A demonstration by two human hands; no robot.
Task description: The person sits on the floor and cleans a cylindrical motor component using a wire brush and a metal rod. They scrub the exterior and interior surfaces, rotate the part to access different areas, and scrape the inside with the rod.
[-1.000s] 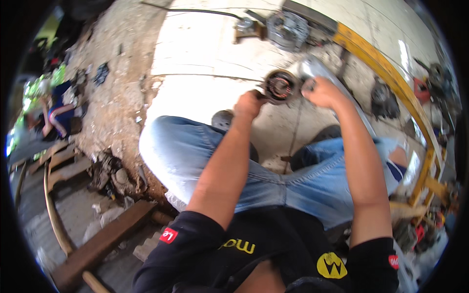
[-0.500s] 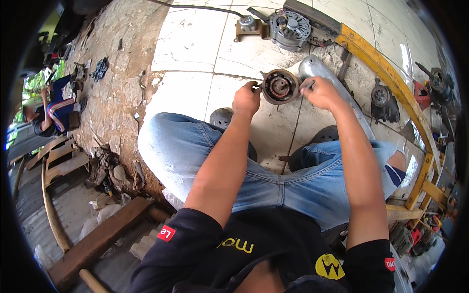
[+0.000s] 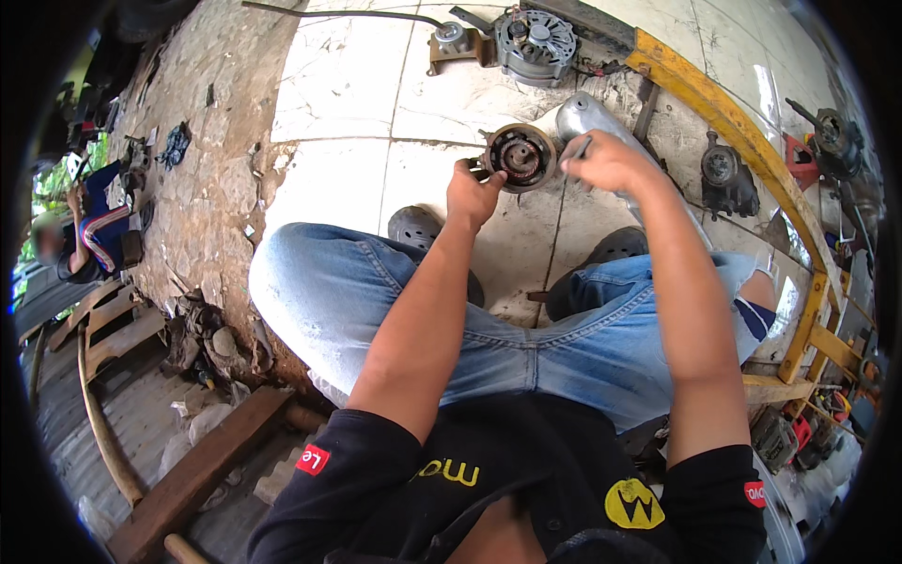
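A round, rusty-brown motor housing (image 3: 543, 179) sits over the white tiles between my hands. Its open face shows a ring of reddish copper windings and a central shaft end. My left hand (image 3: 473, 195) grips its left side, thumb lying across the rim. Just right of the housing, my right hand (image 3: 606, 164) is closed around a slim dark grey piece (image 3: 583, 147), whose kind I cannot make out. That hand is a little apart from the rim and slightly blurred.
A silver metal cylinder (image 3: 587, 113) lies behind my right hand. Farther off stand an alternator (image 3: 536, 45) and a bracketed part (image 3: 458, 49). A yellow metal frame (image 3: 723, 117) curves along the right, near a dark motor part (image 3: 725, 179). Another person (image 3: 94, 226) sits far left.
The view has shifted slightly, moving the scene left. My left thumb has come onto the housing's front rim. My right hand stays beside it, with the grey piece turned more upright.
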